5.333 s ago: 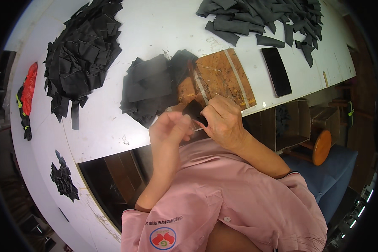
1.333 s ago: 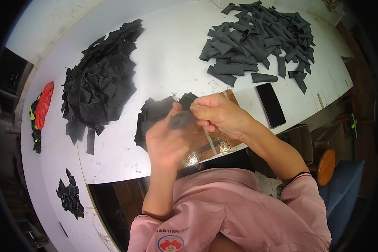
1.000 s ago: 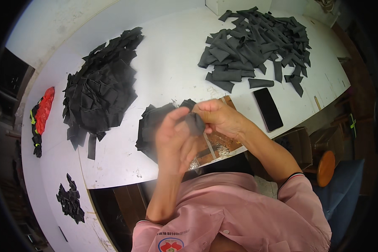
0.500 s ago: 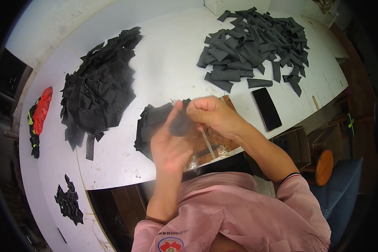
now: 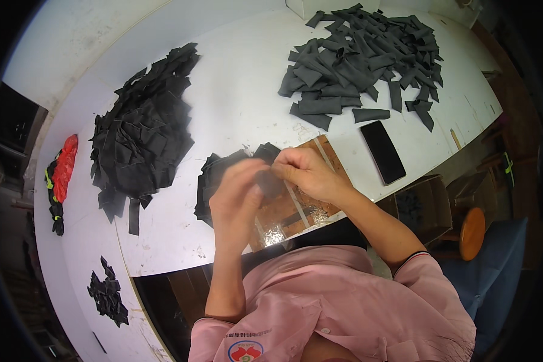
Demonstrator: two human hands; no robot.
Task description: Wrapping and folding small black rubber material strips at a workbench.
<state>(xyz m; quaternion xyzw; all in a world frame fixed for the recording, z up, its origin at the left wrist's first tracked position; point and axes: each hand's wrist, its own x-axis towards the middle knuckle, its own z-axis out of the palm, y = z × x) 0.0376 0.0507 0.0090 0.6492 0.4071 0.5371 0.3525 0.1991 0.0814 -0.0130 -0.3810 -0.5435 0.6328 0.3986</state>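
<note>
Above the table's front edge, my two hands hold a small black fabric piece (image 5: pixel 269 184) between them. My left hand (image 5: pixel 238 187), somewhat blurred by motion, has its fingers closed about the piece's left side. My right hand (image 5: pixel 312 176) pinches its upper right part between thumb and bent fingers. Behind my left hand lies a small pile of black fabric pieces (image 5: pixel 208 190), partly covered by it. Under both hands is a brown board with pale strips and shiny clear tape (image 5: pixel 295 226).
A large heap of flat black pieces (image 5: pixel 142 130) lies left, a heap of dark grey tube-like pieces (image 5: pixel 362 60) at the far right. A black phone (image 5: pixel 383 152) is beside the board. Leftward are a red bundle (image 5: pixel 65 169) and black scraps (image 5: pixel 108 295). A wooden stool (image 5: pixel 472 234) stands right.
My left hand has turned and shifted slightly left, its fingers now folded over toward the fabric piece. My right hand has moved slightly right and down, uncovering more of the board.
</note>
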